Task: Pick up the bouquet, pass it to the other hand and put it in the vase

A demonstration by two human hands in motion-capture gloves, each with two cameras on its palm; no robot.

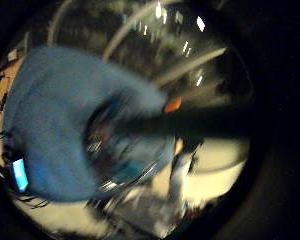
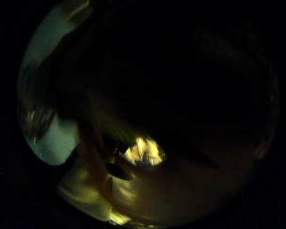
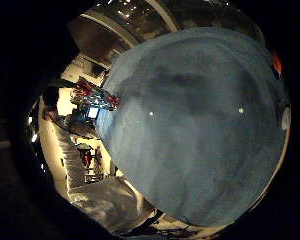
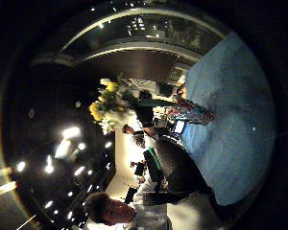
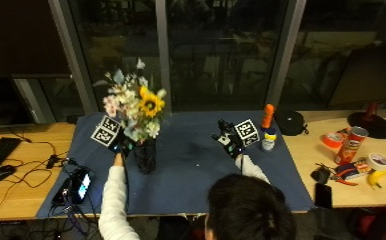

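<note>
While the mixed bouquet of yellow, white and pale pink flowers (image 5: 134, 106) stands upright with its stems in the dark vase (image 5: 145, 156), the left hand (image 5: 118, 144) is positioned just beside the vase rim, at the base of the stems. Whether its fingers grip the stems cannot be told from the views. The vase stands on the blue cloth mat (image 5: 193, 185), toward the mat's left edge and roughly midway between its far and near edges. The right hand (image 5: 227, 142) is raised above the middle of the mat, well apart from the vase, with its fingers relaxed and holding nothing. In the right thumb side palm view, the bouquet (image 4: 110, 108) shows beyond the mat (image 4: 230, 139). Near the mat's far right corner stand an orange-capped bottle (image 5: 267, 117) and a small white bottle (image 5: 268, 140).
</note>
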